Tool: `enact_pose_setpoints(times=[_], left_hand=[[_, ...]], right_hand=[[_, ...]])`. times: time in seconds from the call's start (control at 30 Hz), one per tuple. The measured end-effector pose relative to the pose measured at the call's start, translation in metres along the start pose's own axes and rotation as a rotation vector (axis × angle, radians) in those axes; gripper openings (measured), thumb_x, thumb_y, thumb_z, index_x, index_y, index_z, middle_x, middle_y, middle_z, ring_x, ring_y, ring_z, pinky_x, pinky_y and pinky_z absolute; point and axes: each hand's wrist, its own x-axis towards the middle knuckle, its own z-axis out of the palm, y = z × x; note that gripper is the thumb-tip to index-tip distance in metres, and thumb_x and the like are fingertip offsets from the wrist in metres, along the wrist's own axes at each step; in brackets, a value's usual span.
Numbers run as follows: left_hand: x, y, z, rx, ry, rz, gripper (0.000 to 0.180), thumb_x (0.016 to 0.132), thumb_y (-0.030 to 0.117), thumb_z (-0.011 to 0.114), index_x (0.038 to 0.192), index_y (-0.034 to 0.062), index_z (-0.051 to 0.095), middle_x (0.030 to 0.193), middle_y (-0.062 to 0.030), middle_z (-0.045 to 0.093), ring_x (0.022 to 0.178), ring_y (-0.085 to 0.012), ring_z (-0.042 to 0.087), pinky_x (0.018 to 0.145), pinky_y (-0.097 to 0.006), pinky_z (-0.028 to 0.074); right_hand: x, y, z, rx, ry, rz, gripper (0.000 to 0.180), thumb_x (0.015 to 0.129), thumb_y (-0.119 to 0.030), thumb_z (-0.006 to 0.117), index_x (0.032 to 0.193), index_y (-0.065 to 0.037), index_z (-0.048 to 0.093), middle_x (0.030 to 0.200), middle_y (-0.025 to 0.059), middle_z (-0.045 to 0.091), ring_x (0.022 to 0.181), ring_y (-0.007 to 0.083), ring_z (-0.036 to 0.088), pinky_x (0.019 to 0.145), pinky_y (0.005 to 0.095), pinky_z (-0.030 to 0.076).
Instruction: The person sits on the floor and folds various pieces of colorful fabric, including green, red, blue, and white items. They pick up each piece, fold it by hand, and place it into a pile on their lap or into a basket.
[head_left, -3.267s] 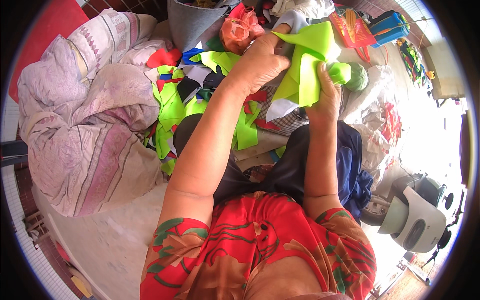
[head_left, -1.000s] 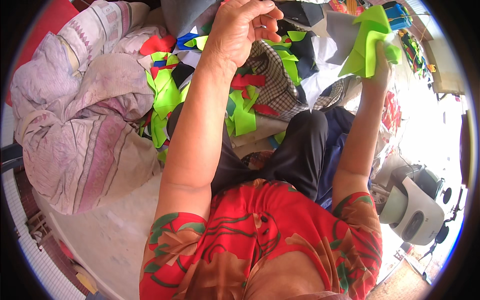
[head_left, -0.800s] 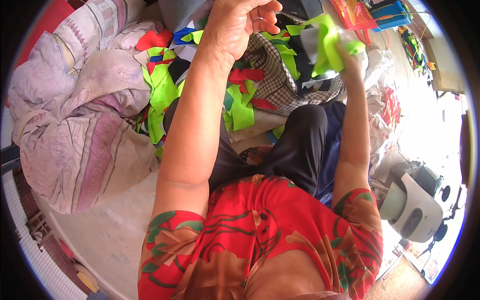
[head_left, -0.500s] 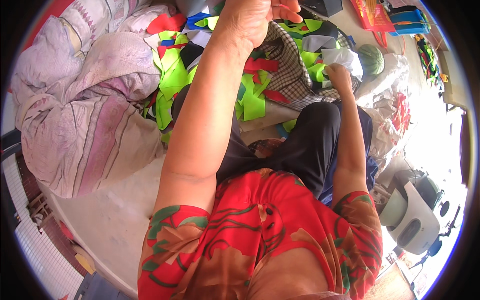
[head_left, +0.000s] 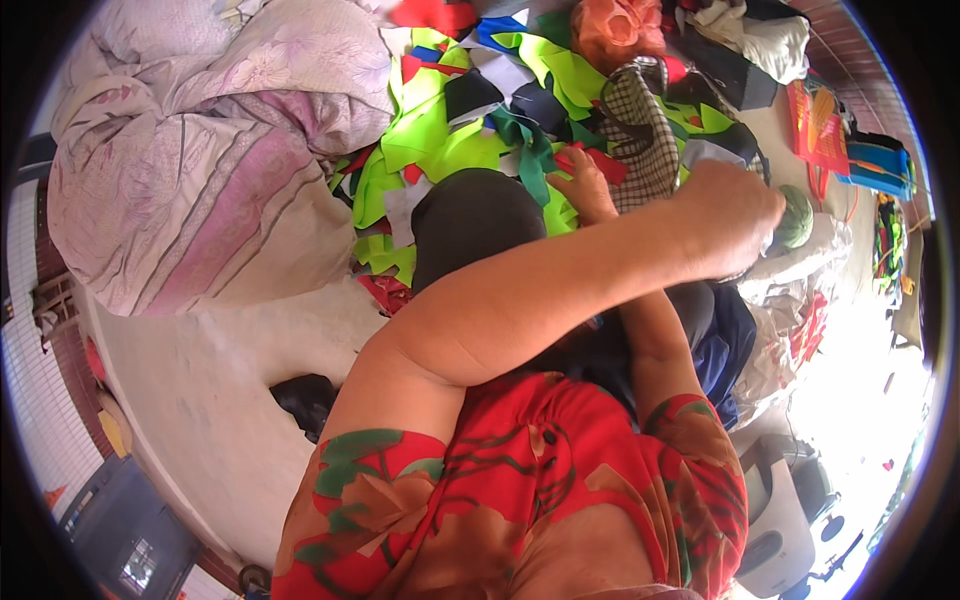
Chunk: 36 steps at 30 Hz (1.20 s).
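The pale floor (head_left: 220,390) carries everything; its left edge curves along a strip of wall, and its right side washes out in glare. Its widest open room lies at the left, between the bedding and the left sleeve, broken by one small black object (head_left: 305,403) near that sleeve.

One heap of patterned bedding (head_left: 240,200) fills the floor's far left corner. Right of it spreads the pile of fabric scraps (head_left: 440,150), lime, red, blue, grey, black and dark green, overlapping too much to count; one dark knee (head_left: 480,225) covers part of its near edge. One crinkled white plastic bag (head_left: 800,290) lies toward the floor's right side, and one grey-and-white appliance (head_left: 775,540) stands at the near right corner. One chequered cloth (head_left: 645,145) borders the scraps on the right, with more scraps on it.

Two hands show, their forearms crossed, the left on top. The left hand (head_left: 730,220) is curled and blurred at the chequered cloth's right edge; whether it grips anything cannot be told. The right hand (head_left: 585,187) is partly open, fingers spread at the scraps' near right edge; any hold is unclear.

Along the far edge sits one orange-red plastic bag (head_left: 617,30); toward the far right corner are one blue case (head_left: 880,165) and one red packet (head_left: 818,125). One striped green melon (head_left: 796,218) is just beside the left hand.
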Motion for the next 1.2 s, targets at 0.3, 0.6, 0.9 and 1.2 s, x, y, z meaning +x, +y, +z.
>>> enact_pose_setpoints(times=[0.3,0.6,0.9,1.2], left_hand=[[-0.012,-0.004,-0.007,0.166,0.069,0.124,0.013,0.073,0.017,0.061,0.076,0.0046,0.061,0.066,-0.0092,0.062,0.062,-0.0222,0.065,0.053,-0.036,0.050],[-0.014,-0.006,-0.001,0.204,0.185,0.134,0.008,0.072,0.017,0.060,0.072,0.0098,0.062,0.069,-0.0054,0.059,0.061,-0.0190,0.061,0.054,-0.034,0.047],[-0.011,-0.006,-0.005,0.105,0.378,0.155,0.006,0.071,0.017,0.060,0.069,0.0106,0.060,0.075,-0.0043,0.055,0.073,-0.0196,0.059,0.065,-0.034,0.044],[-0.008,-0.005,-0.019,0.167,0.341,0.170,0.007,0.067,0.014,0.063,0.071,0.0095,0.060,0.073,-0.0054,0.058,0.071,-0.0217,0.061,0.061,-0.036,0.047]], right_hand=[[0.044,-0.024,0.088,-0.021,-0.084,0.238,0.070,0.066,-0.028,0.071,0.127,-0.008,0.042,0.107,0.0217,0.059,0.093,0.0385,0.059,0.079,0.0459,0.048],[0.066,-0.085,-0.016,-0.122,0.113,-0.557,0.032,0.070,0.001,0.054,0.101,-0.008,0.055,0.101,0.0093,0.056,0.095,0.0316,0.054,0.074,0.0403,0.048],[0.121,-0.090,0.058,-0.378,-0.091,-0.267,0.062,0.071,-0.007,0.066,0.126,-0.031,0.047,0.147,0.0071,0.017,0.125,0.0406,0.030,0.085,0.0672,0.039],[0.052,-0.055,-0.011,0.279,-0.050,-0.397,0.042,0.076,-0.006,0.063,0.116,-0.011,0.055,0.097,0.0072,0.061,0.084,0.0195,0.057,0.078,0.0335,0.047]])
